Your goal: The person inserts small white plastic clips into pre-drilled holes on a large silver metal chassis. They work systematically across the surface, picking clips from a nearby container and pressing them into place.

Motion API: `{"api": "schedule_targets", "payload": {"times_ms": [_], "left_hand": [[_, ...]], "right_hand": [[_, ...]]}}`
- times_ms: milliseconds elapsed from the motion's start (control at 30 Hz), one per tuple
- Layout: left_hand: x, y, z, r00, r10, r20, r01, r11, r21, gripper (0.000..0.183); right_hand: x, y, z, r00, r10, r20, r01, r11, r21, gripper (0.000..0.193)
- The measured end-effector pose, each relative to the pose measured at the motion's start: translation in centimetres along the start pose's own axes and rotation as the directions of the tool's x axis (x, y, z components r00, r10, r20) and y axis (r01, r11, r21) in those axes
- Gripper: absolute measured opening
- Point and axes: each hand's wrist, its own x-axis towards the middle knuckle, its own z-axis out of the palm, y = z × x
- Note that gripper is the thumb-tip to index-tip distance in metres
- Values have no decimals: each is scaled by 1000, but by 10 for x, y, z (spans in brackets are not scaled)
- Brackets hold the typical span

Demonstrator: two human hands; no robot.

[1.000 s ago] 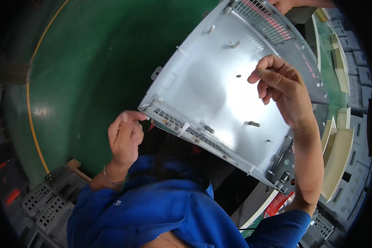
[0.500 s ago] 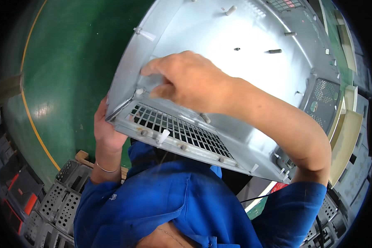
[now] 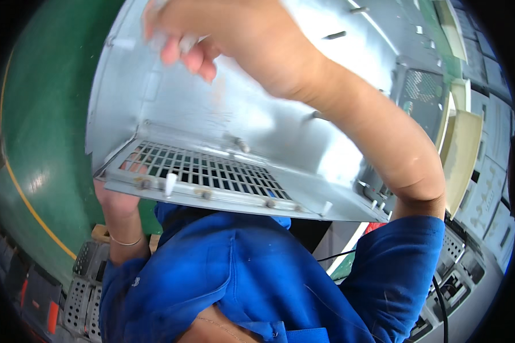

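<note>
A large grey casing (image 3: 183, 103), open toward me, fills the middle of the view, with a slotted grille (image 3: 212, 171) in its near wall. My left hand (image 3: 117, 197) grips its near left corner from below; some fingers show through the grille's slots. Over the casing's left part is my right hand (image 3: 212, 28), blurred by motion, fingers curled. Something small and whitish (image 3: 187, 43) shows among those fingers, too smeared to name. White pegs (image 3: 170, 184) stick up along the near rim, and grey studs (image 3: 335, 35) stand on the inner face.
Green floor (image 3: 46, 131) with a yellow line lies at the left. Grey perforated parts (image 3: 80, 303) are stacked at lower left, beside a dark case with orange edges (image 3: 53, 317). Cream panels (image 3: 460, 166) and more grey mouldings (image 3: 492, 171) stand right. A black cable (image 3: 440, 303) hangs at lower right.
My right hand has moved up and away from the casing's near left inner corner, where a white piece showed before. The casing and my left hand appear shifted left in view.
</note>
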Motion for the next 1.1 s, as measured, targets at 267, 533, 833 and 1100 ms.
{"api": "schedule_targets", "payload": {"times_ms": [267, 533, 833, 1100], "left_hand": [[0, -1, -5, 1000, 11, 5, -11, 1000, -28, 48], [9, -5, 29, 950, 30, -312, -35, 999, -8, 40], [17, -15, 38, 860, 136, -493, -130, 990, 46, 27], [15, -11, 32, 927, 71, -369, -78, 997, -3, 24]], "right_hand": [[-71, 1, -43, 921, 386, -60, -387, 922, -8, 14], [-83, 38, 10, 918, 195, 344, 225, 459, -860, 26], [-85, 37, 4, 899, 157, 409, 294, 477, -828, 26], [-78, 44, -1, 905, 127, 405, 197, 720, -665, 14]]}}
